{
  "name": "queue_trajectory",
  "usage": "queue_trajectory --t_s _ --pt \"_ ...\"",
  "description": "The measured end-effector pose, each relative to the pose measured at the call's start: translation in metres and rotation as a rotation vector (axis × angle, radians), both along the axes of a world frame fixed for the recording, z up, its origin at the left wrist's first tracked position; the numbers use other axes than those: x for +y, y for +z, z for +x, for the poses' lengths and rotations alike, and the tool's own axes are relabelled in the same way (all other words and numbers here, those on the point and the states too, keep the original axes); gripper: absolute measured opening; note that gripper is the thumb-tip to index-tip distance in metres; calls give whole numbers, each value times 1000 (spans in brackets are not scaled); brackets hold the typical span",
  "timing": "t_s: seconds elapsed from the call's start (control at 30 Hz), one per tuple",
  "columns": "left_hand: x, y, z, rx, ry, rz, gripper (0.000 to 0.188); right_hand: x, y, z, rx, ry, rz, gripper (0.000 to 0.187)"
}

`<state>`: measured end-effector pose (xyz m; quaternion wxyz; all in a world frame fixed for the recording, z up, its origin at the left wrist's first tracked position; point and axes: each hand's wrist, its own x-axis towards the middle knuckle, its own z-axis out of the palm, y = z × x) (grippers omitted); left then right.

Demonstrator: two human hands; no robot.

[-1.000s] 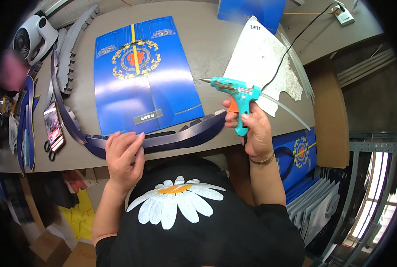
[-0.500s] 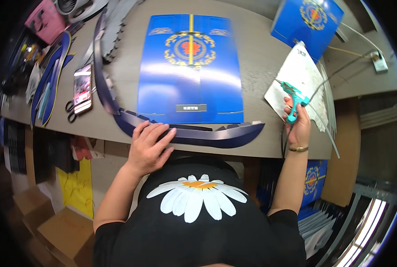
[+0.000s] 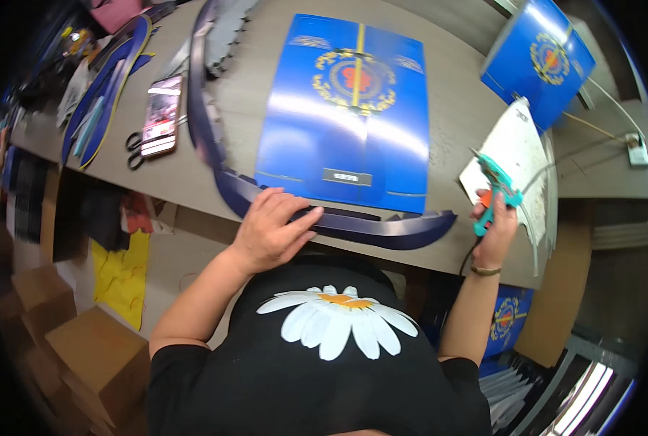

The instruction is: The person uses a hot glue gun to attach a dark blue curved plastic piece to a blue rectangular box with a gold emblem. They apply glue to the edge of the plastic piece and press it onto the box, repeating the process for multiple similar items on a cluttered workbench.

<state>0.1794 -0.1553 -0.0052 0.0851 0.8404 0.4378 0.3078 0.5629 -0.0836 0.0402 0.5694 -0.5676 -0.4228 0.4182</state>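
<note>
Head view puts my left hand (image 3: 269, 236) flat at about six o'clock, palm and fingers spread and pressing down on the dark blue curved strip (image 3: 382, 227) that runs along the near edge of the tabletop (image 3: 193, 174). That grip is open, nothing clasped. My right hand (image 3: 494, 232) sits at four o'clock, closed round the handle of the teal glue gun (image 3: 494, 189), nozzle aimed up toward eleven. I read the strip's long axis as lying nine to three, its free pointed tip ending just beside the gun hand, so the right hand is the nearer one to that end. A large blue printed sheet (image 3: 345, 123) lies just beyond the strip, toward twelve
</note>
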Motion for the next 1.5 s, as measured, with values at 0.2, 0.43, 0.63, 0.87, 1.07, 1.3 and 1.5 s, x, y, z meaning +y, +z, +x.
queue_trajectory --t_s 0.2,0.43,0.63,0.87,1.07,1.3,1.5 --pt "4 2 3 15 22 17 50 -7 16 -25 -130 96 63 24" --pt "3 9 -3 -9 58 59 49 -23 22 -26 -173 121 46 23" --pt "36 52 -8 -324 113 86 43 -43 41 -61 -310 351 -21 28" --pt "88 144 57 -475 -335 162 47 -29 48 -117 -607 704 95 24" --pt "96 174 75 -6 -485 -161 20 -27 43 -130 -766 702 286 8" --pt "106 192 46 -47 -608 -335 13 -26 38 -129 -731 778 196 25" --pt "98 174 50 47 -503 -183 14 -32 40 -140 -546 731 20 24"
